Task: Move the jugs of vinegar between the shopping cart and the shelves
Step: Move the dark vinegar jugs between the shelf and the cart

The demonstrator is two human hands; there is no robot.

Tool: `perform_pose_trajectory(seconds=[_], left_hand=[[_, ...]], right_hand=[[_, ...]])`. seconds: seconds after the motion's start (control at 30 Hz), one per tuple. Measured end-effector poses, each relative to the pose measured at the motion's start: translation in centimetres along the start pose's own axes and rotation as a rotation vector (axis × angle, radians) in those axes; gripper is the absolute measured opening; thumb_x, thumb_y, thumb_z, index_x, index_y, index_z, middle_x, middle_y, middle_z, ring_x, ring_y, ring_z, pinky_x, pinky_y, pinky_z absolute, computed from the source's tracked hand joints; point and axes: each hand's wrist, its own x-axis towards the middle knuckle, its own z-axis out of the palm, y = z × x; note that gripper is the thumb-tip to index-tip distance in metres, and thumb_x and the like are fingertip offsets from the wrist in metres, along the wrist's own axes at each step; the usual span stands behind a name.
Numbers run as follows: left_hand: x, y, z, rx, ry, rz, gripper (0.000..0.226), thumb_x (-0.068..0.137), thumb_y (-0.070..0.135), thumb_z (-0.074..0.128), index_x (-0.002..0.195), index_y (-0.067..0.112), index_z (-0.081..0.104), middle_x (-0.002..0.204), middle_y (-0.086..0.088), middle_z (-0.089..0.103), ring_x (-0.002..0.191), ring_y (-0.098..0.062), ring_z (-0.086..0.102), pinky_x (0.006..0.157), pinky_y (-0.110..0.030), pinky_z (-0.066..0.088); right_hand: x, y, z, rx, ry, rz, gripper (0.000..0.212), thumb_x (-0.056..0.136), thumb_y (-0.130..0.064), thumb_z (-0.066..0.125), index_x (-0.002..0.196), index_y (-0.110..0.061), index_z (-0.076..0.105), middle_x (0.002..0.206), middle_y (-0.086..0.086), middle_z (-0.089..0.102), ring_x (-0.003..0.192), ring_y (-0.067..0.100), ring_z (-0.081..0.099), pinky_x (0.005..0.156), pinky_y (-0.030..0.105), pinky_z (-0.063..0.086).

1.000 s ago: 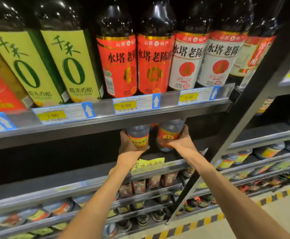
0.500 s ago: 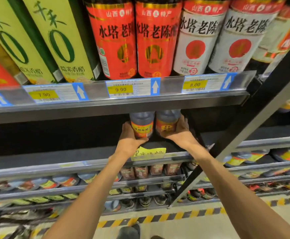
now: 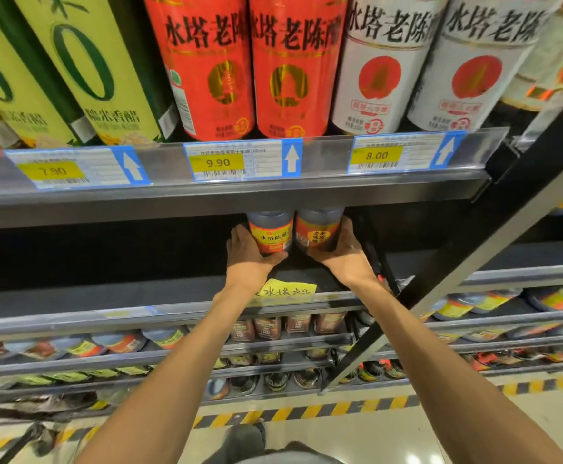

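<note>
Two dark vinegar jugs with red and yellow labels stand side by side on a dark, otherwise bare shelf [image 3: 106, 296], their tops hidden behind the shelf above. My left hand [image 3: 248, 254] grips the left jug [image 3: 271, 234] from its left side and below, thumb curled under its base. My right hand [image 3: 343, 251] holds the right jug [image 3: 317, 231] from the right, fingers wrapped round its side. Both arms reach in from below. The shopping cart's dark frame [image 3: 15, 440] shows only at the bottom left.
The shelf above [image 3: 240, 195] holds tall vinegar bottles with green, red and white labels behind price tags. A yellow handwritten note [image 3: 287, 291] hangs on the jugs' shelf edge. A black upright post [image 3: 474, 262] slants at the right. Lower shelves hold small jars and pouches.
The camera has tipped down and moved closer. Both hands have pushed the two jugs a little deeper and together onto the shelf, and still hold them.
</note>
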Motion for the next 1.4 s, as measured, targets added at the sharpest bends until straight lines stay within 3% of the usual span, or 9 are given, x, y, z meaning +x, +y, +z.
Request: perform_pose_trajectory(seconds=[0.07,0.1,0.2,0.23,0.4,0.73,1.07,1.2,1.4], left_hand=[[0.0,-0.2,-0.1,-0.012,-0.016,-0.008,0.095,0.070,0.044,0.090,0.141,0.006,0.038,0.139,-0.014,0.047,0.135,-0.036,0.043,0.113,-0.050,0.040],[0.1,-0.4,-0.1,-0.017,-0.022,-0.004,0.095,0.070,0.043,0.090,0.141,0.006,0.039,0.139,-0.014,0.048,0.135,-0.035,0.043,0.114,-0.050,0.039],[0.3,-0.6,-0.2,-0.007,-0.034,0.010,0.097,0.071,0.044,0.090,0.144,0.006,0.038,0.142,-0.015,0.048,0.136,-0.035,0.043,0.116,-0.050,0.036],[0.4,-0.7,-0.2,0.001,-0.036,0.012,0.096,0.071,0.043,0.090,0.143,0.006,0.039,0.142,-0.014,0.049,0.136,-0.034,0.043,0.116,-0.050,0.036],[1.2,-1.2,-0.8,-0.007,-0.103,0.029,0.095,0.072,0.043,0.089,0.146,0.011,0.038,0.148,-0.011,0.047,0.141,-0.035,0.037,0.118,-0.050,0.033],[1.2,-1.6,-0.6,-0.014,-0.109,0.040,0.091,0.073,0.041,0.088,0.145,0.012,0.039,0.146,-0.009,0.049,0.141,-0.033,0.037,0.118,-0.051,0.035],[1.1,-1.5,-0.7,-0.006,-0.114,0.049,0.091,0.073,0.041,0.088,0.145,0.013,0.039,0.146,-0.008,0.049,0.139,-0.032,0.037,0.114,-0.047,0.038],[0.9,-1.1,-1.0,0.008,-0.120,0.040,0.089,0.074,0.041,0.088,0.144,0.013,0.041,0.145,-0.009,0.050,0.138,-0.032,0.039,0.113,-0.045,0.039],[0.3,-0.5,-2.0,-0.010,-0.150,0.017,0.090,0.075,0.039,0.088,0.146,0.013,0.037,0.145,-0.009,0.050,0.137,-0.030,0.046,0.113,-0.046,0.042]], right_hand=[[-0.2,-0.2,0.1,-0.044,0.017,-0.010,0.090,0.074,-0.014,0.090,0.146,-0.014,0.034,0.137,0.008,0.053,0.123,0.021,0.056,0.103,0.033,0.052],[-0.3,-0.3,0.1,-0.051,0.024,-0.010,0.092,0.073,-0.015,0.090,0.146,-0.014,0.035,0.138,0.008,0.053,0.125,0.023,0.055,0.104,0.036,0.051],[-0.1,-0.1,-0.1,-0.020,0.015,0.014,0.085,0.076,-0.007,0.088,0.144,-0.009,0.039,0.131,0.004,0.058,0.115,0.014,0.057,0.086,0.006,0.046],[0.0,0.0,-0.2,-0.019,0.015,0.023,0.082,0.077,-0.007,0.088,0.143,-0.008,0.041,0.127,0.004,0.060,0.111,0.012,0.056,0.081,0.004,0.044],[0.1,0.0,-0.3,-0.016,0.006,0.047,0.077,0.078,-0.014,0.088,0.141,-0.012,0.043,0.131,0.008,0.063,0.112,0.016,0.059,0.094,0.023,0.042],[-0.1,-0.3,0.2,-0.027,0.028,0.051,0.077,0.077,-0.016,0.088,0.140,-0.012,0.043,0.133,0.010,0.062,0.124,0.028,0.059,0.098,0.027,0.043],[-0.7,-0.6,-0.3,-0.050,-0.008,0.052,0.081,0.080,-0.017,0.086,0.147,-0.016,0.041,0.135,0.007,0.062,0.122,0.020,0.059,0.095,0.020,0.042],[-1.0,-1.2,-0.8,-0.064,-0.049,0.058,0.080,0.085,-0.011,0.082,0.151,-0.012,0.037,0.133,0.007,0.062,0.114,0.013,0.056,0.072,-0.003,0.040],[-1.2,-1.3,-0.4,-0.087,-0.096,0.116,0.112,0.080,-0.022,0.086,0.163,-0.018,0.011,0.154,0.006,0.048,0.141,0.024,0.048,0.109,0.028,0.040]])
